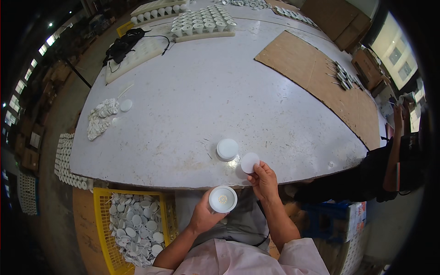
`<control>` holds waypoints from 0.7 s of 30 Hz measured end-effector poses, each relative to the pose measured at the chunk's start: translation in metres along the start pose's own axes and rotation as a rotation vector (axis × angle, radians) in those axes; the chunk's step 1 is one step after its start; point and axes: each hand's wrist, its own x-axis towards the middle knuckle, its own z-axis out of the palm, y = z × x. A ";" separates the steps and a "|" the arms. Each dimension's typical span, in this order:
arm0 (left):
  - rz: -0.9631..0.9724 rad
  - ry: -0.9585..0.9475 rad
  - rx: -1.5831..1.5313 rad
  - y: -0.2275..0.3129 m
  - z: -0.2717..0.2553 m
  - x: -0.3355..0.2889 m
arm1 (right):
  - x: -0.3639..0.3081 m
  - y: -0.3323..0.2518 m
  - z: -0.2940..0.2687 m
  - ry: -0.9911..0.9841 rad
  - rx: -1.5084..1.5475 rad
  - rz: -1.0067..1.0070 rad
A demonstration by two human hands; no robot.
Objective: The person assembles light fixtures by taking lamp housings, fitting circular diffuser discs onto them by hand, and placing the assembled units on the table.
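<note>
My left hand is closed round a white, cup-shaped LED lamp body near the table's front edge. Its open top faces up and shows small yellowish LEDs in the middle. Between thumb and fingers, my right hand pinches a thin white round disc, tilted over the edge of the table. The disc and the lamp body are apart. Just left of that disc, a short stack of white round covers stands on the white table.
A yellow crate of white round pieces sits lower left. On the table lie a crumpled cloth, a loose disc, black cables, rows of white lamp cups and a cardboard sheet. Another person's arm is at right.
</note>
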 end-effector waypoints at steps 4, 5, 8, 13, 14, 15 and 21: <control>-0.053 -0.021 -0.133 0.005 0.001 0.001 | -0.001 0.004 0.000 -0.001 0.024 0.042; -0.056 -0.019 -0.133 0.006 0.001 0.002 | -0.001 0.006 -0.003 -0.018 0.018 0.043; -0.065 0.024 -0.196 0.002 0.001 0.004 | -0.011 0.013 -0.001 0.050 -0.273 -0.194; 0.055 0.080 -0.143 -0.005 -0.002 0.013 | -0.037 0.017 0.001 -0.299 -1.072 -0.982; -0.001 0.063 -0.146 -0.002 -0.002 0.013 | -0.038 0.016 0.003 -0.434 -1.236 -1.212; -0.002 0.073 -0.148 -0.001 -0.002 0.014 | -0.039 0.018 0.005 -0.445 -1.234 -1.209; 0.079 0.011 -0.197 -0.008 -0.005 0.008 | -0.047 0.025 0.010 -0.614 -1.349 -1.260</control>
